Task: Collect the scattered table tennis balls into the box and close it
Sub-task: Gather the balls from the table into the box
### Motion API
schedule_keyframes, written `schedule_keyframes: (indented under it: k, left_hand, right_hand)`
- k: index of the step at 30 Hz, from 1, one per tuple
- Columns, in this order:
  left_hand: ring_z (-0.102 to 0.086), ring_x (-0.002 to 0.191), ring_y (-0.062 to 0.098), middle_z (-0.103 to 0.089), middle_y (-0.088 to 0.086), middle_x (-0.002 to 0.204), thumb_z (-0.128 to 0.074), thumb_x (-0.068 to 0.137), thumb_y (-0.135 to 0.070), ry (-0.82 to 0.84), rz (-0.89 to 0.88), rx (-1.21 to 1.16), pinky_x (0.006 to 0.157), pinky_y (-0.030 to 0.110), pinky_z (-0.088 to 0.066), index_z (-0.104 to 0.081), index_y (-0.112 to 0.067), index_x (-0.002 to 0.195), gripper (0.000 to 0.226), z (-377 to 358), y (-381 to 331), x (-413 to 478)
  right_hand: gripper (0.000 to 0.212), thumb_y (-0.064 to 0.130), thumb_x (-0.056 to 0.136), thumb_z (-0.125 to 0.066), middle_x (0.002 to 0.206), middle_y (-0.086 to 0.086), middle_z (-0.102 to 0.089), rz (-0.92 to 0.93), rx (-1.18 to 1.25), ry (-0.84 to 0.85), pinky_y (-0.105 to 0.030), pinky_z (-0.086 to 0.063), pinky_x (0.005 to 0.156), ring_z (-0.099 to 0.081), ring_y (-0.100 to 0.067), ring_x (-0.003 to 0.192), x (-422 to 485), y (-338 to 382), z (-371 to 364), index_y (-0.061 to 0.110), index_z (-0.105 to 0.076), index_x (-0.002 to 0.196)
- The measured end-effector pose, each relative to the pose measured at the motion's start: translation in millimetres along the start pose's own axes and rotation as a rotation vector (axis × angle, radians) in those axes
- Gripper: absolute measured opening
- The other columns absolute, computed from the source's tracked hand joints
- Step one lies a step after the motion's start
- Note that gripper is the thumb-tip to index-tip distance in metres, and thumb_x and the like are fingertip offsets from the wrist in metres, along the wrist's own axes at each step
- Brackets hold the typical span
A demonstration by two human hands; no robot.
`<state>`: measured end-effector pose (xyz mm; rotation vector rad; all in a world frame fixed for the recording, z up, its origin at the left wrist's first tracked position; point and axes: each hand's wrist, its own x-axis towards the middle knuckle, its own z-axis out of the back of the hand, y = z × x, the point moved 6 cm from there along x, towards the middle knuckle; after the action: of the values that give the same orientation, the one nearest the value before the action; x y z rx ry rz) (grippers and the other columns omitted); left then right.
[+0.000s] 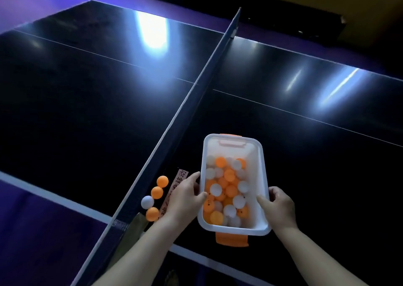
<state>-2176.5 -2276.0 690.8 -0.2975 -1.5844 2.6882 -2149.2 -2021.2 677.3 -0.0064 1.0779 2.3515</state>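
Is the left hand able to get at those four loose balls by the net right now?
Probably yes. The four loose balls lie bare on the table just left of the left hand, nothing between. But that hand grips the box rim, so it must let go first.

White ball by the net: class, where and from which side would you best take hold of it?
Probably from above, fingertips on its two open sides. The white ball sits in a tight row between two orange balls, with the net close beside it, so low side approaches look cramped.
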Motion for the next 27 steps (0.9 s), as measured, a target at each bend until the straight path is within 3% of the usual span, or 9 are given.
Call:
schedule_keyframes:
  k: [5, 10, 13, 16, 18, 21, 25, 27]
  left_hand:
    - [-0.058, 0.091, 0.004, -0.058, -0.019, 0.089, -0.059, 0.087, -0.012, 0.004, 0.021, -0.016, 0.083, 0.028, -0.053, -0.054, -0.026, 0.124, 0.040, -14.1, -7.8, 26.8]
    - [-0.059, 0.090, 0.001, -0.060, -0.016, 0.092, -0.058, 0.089, -0.013, -0.024, 0.056, -0.043, 0.075, 0.016, -0.050, -0.053, -0.034, 0.119, 0.037, -20.8, -8.9, 36.5]
    - [-0.058, 0.099, 0.004, -0.061, -0.011, 0.106, -0.053, 0.094, -0.021, -0.081, 0.107, -0.061, 0.083, 0.020, -0.048, -0.054, -0.026, 0.125, 0.031, -18.6, 7.4, 31.2]
    - [-0.056, 0.101, 0.004, -0.059, -0.011, 0.109, -0.050, 0.095, -0.021, -0.228, 0.182, -0.038, 0.087, 0.023, -0.048, -0.058, -0.020, 0.119, 0.025, -1.5, 36.8, 11.7]
    - [-0.059, 0.092, 0.007, -0.058, -0.011, 0.098, -0.054, 0.093, -0.016, -0.348, 0.244, 0.033, 0.081, 0.027, -0.052, -0.061, -0.016, 0.109, 0.017, 12.2, 58.2, -7.8]
    - [-0.052, 0.088, 0.014, -0.054, -0.003, 0.095, -0.060, 0.088, -0.010, -0.454, 0.323, 0.262, 0.071, 0.030, -0.050, -0.061, -0.011, 0.102, 0.015, 25.6, 88.2, -33.4]
    - [-0.040, 0.097, 0.012, -0.054, -0.004, 0.107, -0.058, 0.089, -0.017, -0.395, 0.411, 0.410, 0.078, 0.024, -0.041, -0.057, -0.017, 0.115, 0.026, 24.4, 114.1, -48.1]
    - [-0.038, 0.098, 0.009, -0.052, -0.006, 0.111, -0.059, 0.089, -0.018, -0.395, 0.416, 0.409, 0.082, 0.021, -0.039, -0.054, -0.019, 0.122, 0.034, 23.5, 118.5, -51.3]
  right_hand:
    - [0.009, 0.016, 0.076, -0.067, 0.071, -0.003, -0.066, -0.034, 0.017, 0.002, -0.038, -0.052, 0.063, -0.064, -0.023, 0.068, 29.6, 0.5, 4.4, 0.016, -0.058, 0.071]
    - [0.010, 0.016, 0.078, -0.066, 0.077, 0.000, -0.065, -0.049, 0.022, 0.067, -0.038, -0.051, 0.064, -0.064, -0.023, 0.072, 42.3, 0.7, 1.7, 0.017, -0.057, 0.083]
    - [0.050, 0.024, 0.078, -0.070, 0.099, 0.004, -0.058, 0.010, -0.046, 0.039, -0.033, -0.046, 0.073, -0.058, -0.020, 0.091, 48.1, 8.9, 5.0, 0.016, -0.048, 0.121]
    - [0.072, 0.022, 0.073, -0.076, 0.128, -0.012, -0.050, 0.215, -0.251, -0.093, -0.043, -0.036, 0.097, -0.042, -0.032, 0.120, 54.9, 33.8, 6.4, 0.004, -0.041, 0.133]
    - [0.066, 0.015, 0.070, -0.077, 0.128, -0.016, -0.051, 0.379, -0.289, -0.172, -0.047, -0.034, 0.097, -0.040, -0.035, 0.119, 53.2, 55.0, 0.0, 0.004, -0.046, 0.127]
    - [0.040, 0.016, 0.073, -0.064, 0.111, -0.013, -0.060, 0.718, -0.193, -0.196, -0.040, -0.037, 0.091, -0.043, -0.026, 0.107, 35.5, 90.6, -24.3, 0.008, -0.056, 0.111]
    - [0.017, 0.016, 0.078, -0.054, 0.089, -0.002, -0.067, 1.045, -0.047, 0.078, -0.026, -0.046, 0.083, -0.054, -0.019, 0.089, -2.3, 137.2, -76.3, 0.011, -0.070, 0.083]
    - [0.013, 0.012, 0.081, -0.057, 0.082, 0.002, -0.068, 1.119, -0.089, 0.248, -0.029, -0.050, 0.069, -0.058, -0.018, 0.080, -18.3, 153.0, -107.0, 0.013, -0.070, 0.079]
